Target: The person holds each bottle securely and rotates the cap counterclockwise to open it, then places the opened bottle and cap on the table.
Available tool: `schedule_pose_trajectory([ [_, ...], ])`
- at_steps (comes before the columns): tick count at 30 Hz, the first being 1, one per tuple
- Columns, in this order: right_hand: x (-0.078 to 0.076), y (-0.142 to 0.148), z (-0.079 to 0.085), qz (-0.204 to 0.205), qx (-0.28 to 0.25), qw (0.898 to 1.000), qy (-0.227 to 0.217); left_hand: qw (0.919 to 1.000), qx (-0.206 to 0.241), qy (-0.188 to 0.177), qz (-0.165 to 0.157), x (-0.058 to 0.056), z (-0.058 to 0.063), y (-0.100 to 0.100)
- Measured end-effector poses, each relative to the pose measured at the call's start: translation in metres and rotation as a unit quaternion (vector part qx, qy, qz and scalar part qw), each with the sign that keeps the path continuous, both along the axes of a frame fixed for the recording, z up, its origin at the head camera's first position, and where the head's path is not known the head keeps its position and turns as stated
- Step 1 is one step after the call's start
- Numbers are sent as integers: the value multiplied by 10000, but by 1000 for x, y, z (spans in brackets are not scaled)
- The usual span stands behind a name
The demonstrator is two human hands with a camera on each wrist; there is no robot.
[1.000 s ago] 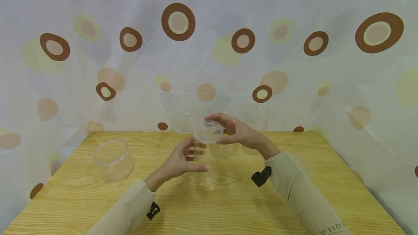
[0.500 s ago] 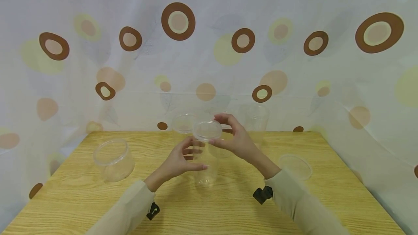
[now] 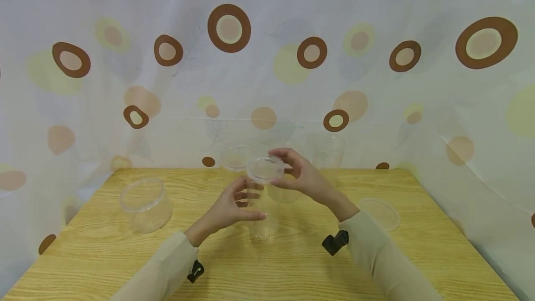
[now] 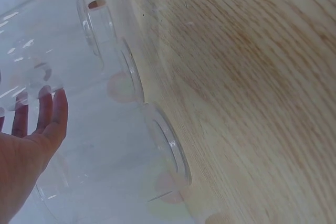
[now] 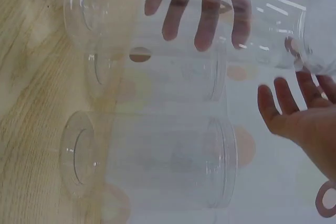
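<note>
Left hand [image 3: 223,206] wraps tall clear jar [image 3: 269,210], mid-table [image 3: 292,268], well in from far edge; right hand [image 3: 305,175] pinches apparent lid [image 3: 265,169] at its top. Likely lid-seating step; next calls for even downward pressing, jar steadied.

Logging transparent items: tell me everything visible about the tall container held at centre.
Tall container: clear, cylindrical, looks like plastic, with glossy highlights. A clear lid covers its top; can't tell if fully seated. It appears to stand upright near the middle of the wooden table. Left grip curls round its side; right grip holds the lid's edge.
</note>
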State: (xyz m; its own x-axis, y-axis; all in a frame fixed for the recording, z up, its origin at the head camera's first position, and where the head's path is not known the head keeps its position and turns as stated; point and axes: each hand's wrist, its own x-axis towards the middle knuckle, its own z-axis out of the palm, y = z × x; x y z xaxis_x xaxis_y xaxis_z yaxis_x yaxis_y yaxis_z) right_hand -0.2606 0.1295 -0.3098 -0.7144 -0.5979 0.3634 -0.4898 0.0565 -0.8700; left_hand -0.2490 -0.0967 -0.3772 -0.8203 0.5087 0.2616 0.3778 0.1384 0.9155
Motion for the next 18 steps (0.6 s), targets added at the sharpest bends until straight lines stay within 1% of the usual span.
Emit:
schedule_pose_trajectory([
  [2, -5, 4, 1, 422, 5, 9988, -264, 9999, 1, -44, -107, 4, 6, 0],
  [4, -8, 7, 2, 741, 8, 9962, -463, 9998, -14, -86, -200, 9, 12, 0],
  [7, -12, 9, 2, 1017, -22, 9932, -564, 9997, -58, -93, -232, 8, 11, 0],
  [10, -12, 10, 2, 1067, -65, 9928, -546, 9998, -47, -36, -204, 2, 1, 0],
  [11, -11, 10, 2, 998, -62, 9937, -507, 9998, -43, -28, -186, -1, -2, -1],
  [14, -6, 9, 1, 569, -63, 9983, -143, 9998, 7, 11, -186, -1, -2, 0],
  [16, -1, 7, 0, 136, -97, 9997, 178, 9999, 24, -6, -144, -1, -2, 0],
  [18, 4, 4, -3, -327, -145, 9983, 455, 10000, 30, -31, -90, -1, -3, 0],
])
